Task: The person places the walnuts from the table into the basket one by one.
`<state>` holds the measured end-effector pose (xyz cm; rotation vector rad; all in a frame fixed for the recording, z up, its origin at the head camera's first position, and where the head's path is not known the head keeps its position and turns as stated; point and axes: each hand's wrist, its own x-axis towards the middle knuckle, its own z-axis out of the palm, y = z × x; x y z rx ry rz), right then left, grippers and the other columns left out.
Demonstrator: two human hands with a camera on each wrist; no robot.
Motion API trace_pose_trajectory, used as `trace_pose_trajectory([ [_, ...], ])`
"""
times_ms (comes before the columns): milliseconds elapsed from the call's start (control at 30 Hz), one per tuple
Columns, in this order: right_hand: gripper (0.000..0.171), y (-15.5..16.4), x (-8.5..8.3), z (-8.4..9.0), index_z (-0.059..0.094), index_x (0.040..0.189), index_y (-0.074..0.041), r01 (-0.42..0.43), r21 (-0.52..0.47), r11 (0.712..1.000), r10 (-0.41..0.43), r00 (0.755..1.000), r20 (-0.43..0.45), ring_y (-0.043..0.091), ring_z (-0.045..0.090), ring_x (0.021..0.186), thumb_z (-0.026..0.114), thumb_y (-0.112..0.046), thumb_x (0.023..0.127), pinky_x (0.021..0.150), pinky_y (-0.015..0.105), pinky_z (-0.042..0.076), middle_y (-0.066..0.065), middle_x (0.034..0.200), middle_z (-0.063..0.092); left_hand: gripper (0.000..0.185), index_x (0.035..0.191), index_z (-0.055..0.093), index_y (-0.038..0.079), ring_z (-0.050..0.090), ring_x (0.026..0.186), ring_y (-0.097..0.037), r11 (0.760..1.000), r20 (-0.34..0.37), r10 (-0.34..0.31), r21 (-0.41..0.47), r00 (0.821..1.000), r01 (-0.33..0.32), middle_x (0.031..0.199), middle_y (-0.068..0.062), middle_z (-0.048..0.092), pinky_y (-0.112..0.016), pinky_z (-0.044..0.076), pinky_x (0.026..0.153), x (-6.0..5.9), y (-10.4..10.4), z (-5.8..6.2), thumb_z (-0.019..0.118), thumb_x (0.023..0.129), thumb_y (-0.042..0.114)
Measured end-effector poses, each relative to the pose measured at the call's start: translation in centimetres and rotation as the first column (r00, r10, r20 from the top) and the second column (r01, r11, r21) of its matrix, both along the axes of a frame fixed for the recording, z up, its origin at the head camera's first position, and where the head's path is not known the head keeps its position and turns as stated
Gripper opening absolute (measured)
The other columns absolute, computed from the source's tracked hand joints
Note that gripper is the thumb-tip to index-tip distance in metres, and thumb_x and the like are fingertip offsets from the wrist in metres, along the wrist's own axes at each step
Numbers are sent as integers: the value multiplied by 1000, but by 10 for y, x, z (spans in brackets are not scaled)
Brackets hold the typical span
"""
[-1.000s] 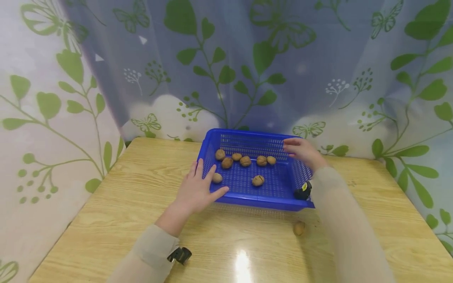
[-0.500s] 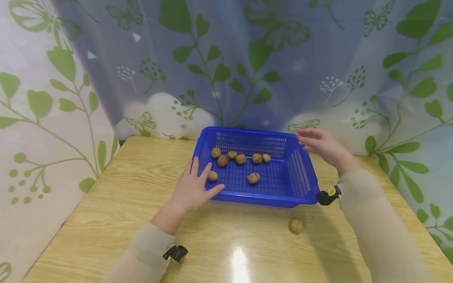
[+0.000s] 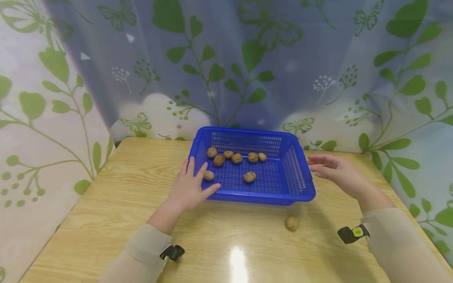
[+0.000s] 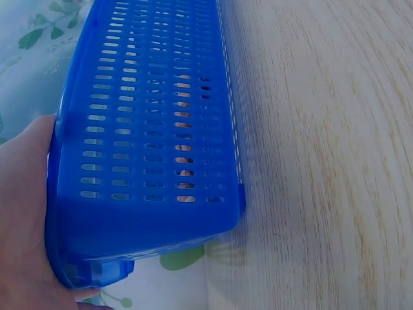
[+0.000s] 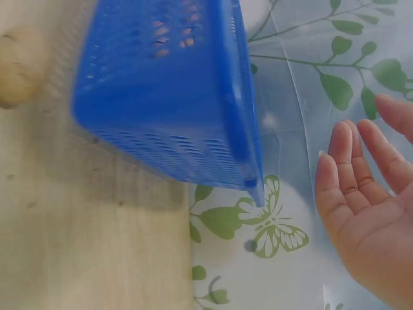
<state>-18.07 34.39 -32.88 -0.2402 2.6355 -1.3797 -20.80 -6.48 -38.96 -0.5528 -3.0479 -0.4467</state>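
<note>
A blue slotted plastic basket (image 3: 269, 198) stands on the wooden table (image 3: 116, 204) and holds several walnuts (image 3: 236, 158). My left hand (image 3: 191, 186) rests on its near left corner, with straight spread fingers over the rim and the thumb along the front edge. In the left wrist view the palm (image 4: 22, 213) lies against the basket's wall (image 4: 155, 129). My right hand (image 3: 336, 173) hovers open to the right of the basket, apart from it. The right wrist view shows that hand (image 5: 361, 206) empty beside the basket (image 5: 168, 84). One loose walnut (image 3: 291, 223) lies on the table just in front of the basket.
A curtain with green leaves and butterflies (image 3: 247, 70) hangs close behind and to both sides of the table. Small black cameras sit on my left wrist (image 3: 172, 252) and right wrist (image 3: 350, 234). Bare tabletop lies left of and in front of the basket.
My right hand has drawn away from over the basket's far right corner, moving right and toward me. The left hand, basket and loose walnut have stayed put.
</note>
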Motion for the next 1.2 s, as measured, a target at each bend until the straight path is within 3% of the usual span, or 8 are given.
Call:
trace_pose_trajectory([
  [133,51,3,19,-8,44,134,1,-8,-3,1000,8,1000,-8,2,55,104,55,-29,95,85,20,44,22,130,51,87,148,26,12,2,138,-42,1000,-2,-4,-4,1000,4,150,-29,7,-55,18,107,0,-1,1,34,86,72],
  [267,50,6,34,-13,44,134,0,-5,3,1000,5,1000,7,0,54,105,54,-29,95,85,19,43,20,133,49,86,148,27,11,2,138,-42,1000,-5,-9,-3,1000,9,150,-30,7,-54,17,108,0,-2,2,36,86,70],
  [533,41,4,56,-24,53,126,-3,-7,17,1000,7,999,31,3,55,105,55,-29,95,93,50,40,14,126,55,86,148,26,11,2,138,-42,1000,1,-5,-12,1000,5,150,-29,6,-54,17,108,0,-2,3,36,86,70],
  [833,40,1,69,-53,54,124,0,-32,-36,999,36,995,98,5,56,105,58,-25,93,92,42,42,22,127,53,86,148,25,12,1,138,-42,1000,5,-4,-12,1000,5,150,-29,5,-53,16,108,-1,-3,1,34,86,71],
  [967,43,-1,69,-68,52,127,3,-93,-41,995,98,987,125,18,56,109,57,-24,94,90,34,44,22,126,53,86,148,25,12,1,138,-42,1000,2,-8,-20,1000,8,150,-29,6,-53,16,108,0,-2,2,33,86,71],
  [1100,41,-5,68,-80,51,127,7,-187,-53,981,191,978,83,37,52,110,56,-17,94,83,27,47,26,126,52,87,148,26,11,2,138,-42,1000,-3,-14,-20,1000,14,150,-30,7,-54,17,108,0,-1,3,34,86,72],
  [1200,40,-7,66,-88,51,125,9,-224,-65,972,227,973,48,40,53,109,58,-14,93,81,26,48,28,125,51,87,148,26,11,3,138,-43,1000,-2,-16,-15,1000,16,150,-30,7,-55,18,107,1,0,4,35,86,71],
])
